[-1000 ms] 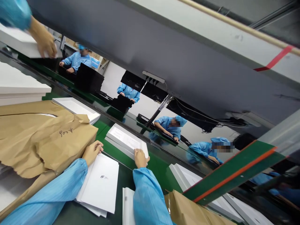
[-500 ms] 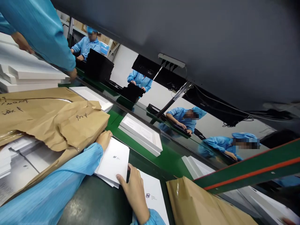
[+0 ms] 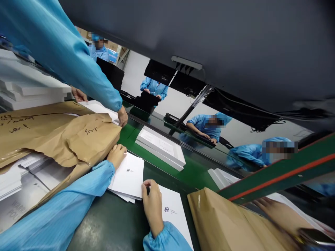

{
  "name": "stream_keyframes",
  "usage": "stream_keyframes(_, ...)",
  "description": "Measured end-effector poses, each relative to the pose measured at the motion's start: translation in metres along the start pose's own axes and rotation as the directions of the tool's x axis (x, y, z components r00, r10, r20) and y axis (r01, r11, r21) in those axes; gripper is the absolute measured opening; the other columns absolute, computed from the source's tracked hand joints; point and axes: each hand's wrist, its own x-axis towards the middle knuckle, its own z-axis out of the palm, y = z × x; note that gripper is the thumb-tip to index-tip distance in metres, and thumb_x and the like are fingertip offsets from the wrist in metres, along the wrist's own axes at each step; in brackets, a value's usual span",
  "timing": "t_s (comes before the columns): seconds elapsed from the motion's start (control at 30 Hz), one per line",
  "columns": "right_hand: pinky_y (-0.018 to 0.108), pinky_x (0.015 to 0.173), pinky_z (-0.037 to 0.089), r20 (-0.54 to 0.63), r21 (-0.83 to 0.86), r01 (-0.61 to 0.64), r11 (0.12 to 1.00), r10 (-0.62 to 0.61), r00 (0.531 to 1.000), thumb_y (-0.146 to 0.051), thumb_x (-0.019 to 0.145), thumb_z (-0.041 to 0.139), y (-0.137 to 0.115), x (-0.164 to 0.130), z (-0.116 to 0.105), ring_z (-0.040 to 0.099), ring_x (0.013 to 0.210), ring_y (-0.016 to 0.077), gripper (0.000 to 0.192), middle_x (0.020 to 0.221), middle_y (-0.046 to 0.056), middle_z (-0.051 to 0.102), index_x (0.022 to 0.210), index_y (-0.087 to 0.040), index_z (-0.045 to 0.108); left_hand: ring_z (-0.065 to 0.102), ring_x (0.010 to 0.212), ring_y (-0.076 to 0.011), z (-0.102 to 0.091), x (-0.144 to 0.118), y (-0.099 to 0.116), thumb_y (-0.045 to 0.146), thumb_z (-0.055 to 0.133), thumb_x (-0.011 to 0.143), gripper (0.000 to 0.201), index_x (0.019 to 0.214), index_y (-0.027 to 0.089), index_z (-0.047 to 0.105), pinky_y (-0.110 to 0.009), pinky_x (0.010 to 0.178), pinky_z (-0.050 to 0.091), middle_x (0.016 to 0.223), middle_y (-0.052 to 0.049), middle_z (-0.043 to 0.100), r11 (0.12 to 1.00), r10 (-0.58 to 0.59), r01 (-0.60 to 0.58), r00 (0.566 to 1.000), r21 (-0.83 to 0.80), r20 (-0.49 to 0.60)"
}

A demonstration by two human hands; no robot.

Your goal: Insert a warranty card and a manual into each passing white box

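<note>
A stack of white booklets (image 3: pixel 128 177) with a small dark logo lies slightly fanned on the dark green table. My left hand (image 3: pixel 117 156) is closed over its upper left edge, with the fingers curled down. At the stack's right edge, my right hand (image 3: pixel 153 205) has its thumb and forefinger curled close together. Whatever may be between those fingertips is hidden. Under and beside my right hand lies a second white printed pile (image 3: pixel 174 212) with a similar logo.
Brown paper packages stand at left (image 3: pixel 89 134) and right (image 3: pixel 222 223). Open white box trays (image 3: pixel 161 146) sit on the green conveyor (image 3: pixel 131 137). A co-worker's arm (image 3: pixel 86 69) reaches across at upper left; another hand (image 3: pixel 285 212) is at right. A green beam (image 3: pixel 288 174) slants across the right.
My right thumb has drawn back from the top booklet towards its right edge, closer to the forefinger. The co-worker's arm at left reaches further right; another person's hand has appeared at right.
</note>
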Motion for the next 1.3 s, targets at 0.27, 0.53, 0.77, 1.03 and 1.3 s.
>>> stream_keyframes(0.27,0.038,0.077,0.035,-0.032,0.175,0.003,0.984,0.003,0.999,-0.022,0.076,0.031,0.011,0.002,0.001,0.046,0.09,0.0219,0.025,0.093,0.009,0.054,0.092,-0.017,0.05,0.049,0.091,-0.0271,-0.008,-0.048,0.08,0.02,0.045,0.072,0.028,0.095,0.007,0.053,-0.041,0.077,0.033,0.107,-0.02,0.049,0.855,0.12,-0.191,0.977,0.482,0.175)
stream_keyframes(0.53,0.03,0.071,0.04,-0.056,0.351,-0.019,0.936,0.041,0.998,-0.025,0.076,0.032,0.033,0.014,-0.022,0.049,0.086,0.0178,0.022,0.089,0.007,0.054,0.086,-0.017,0.05,0.039,0.106,-0.0312,0.039,-0.124,0.119,0.015,0.034,0.077,0.028,0.096,0.01,0.054,-0.043,0.076,0.038,0.113,-0.021,0.045,0.804,0.216,-0.371,0.91,0.465,0.354)
stream_keyframes(0.77,0.029,0.069,0.041,0.006,0.348,-0.005,0.938,0.003,1.0,-0.025,0.077,0.032,0.033,0.014,-0.025,0.05,0.082,0.0174,0.021,0.085,0.006,0.056,0.083,-0.018,0.051,0.02,0.116,-0.0368,0.028,-0.116,0.11,0.046,0.061,0.051,0.075,0.115,0.013,0.04,-0.057,0.083,0.024,0.126,-0.022,0.026,0.861,0.115,-0.29,0.912,0.418,0.395)
stream_keyframes(1.03,0.051,0.083,0.022,0.082,-0.243,0.043,0.969,-0.024,0.996,-0.016,0.073,0.036,0.01,-0.003,-0.022,0.04,0.101,0.0271,0.032,0.104,0.011,0.053,0.102,-0.017,0.049,0.018,0.117,-0.0336,0.019,-0.083,0.088,0.046,0.049,0.064,0.069,0.122,0.015,0.029,-0.057,0.082,0.022,0.128,-0.023,0.02,0.864,-0.005,-0.168,0.939,0.474,0.343)
stream_keyframes(1.3,0.044,0.088,0.026,0.095,-0.044,0.071,0.997,-0.066,0.993,-0.022,0.077,0.033,0.005,-0.009,0.001,0.041,0.105,0.0222,0.039,0.113,0.011,0.047,0.114,-0.016,0.038,0.018,0.119,-0.0283,0.002,-0.038,0.042,0.05,0.041,0.067,0.065,0.121,0.017,0.029,-0.048,0.09,0.019,0.13,-0.019,0.02,0.935,-0.086,-0.003,0.969,0.356,0.234)
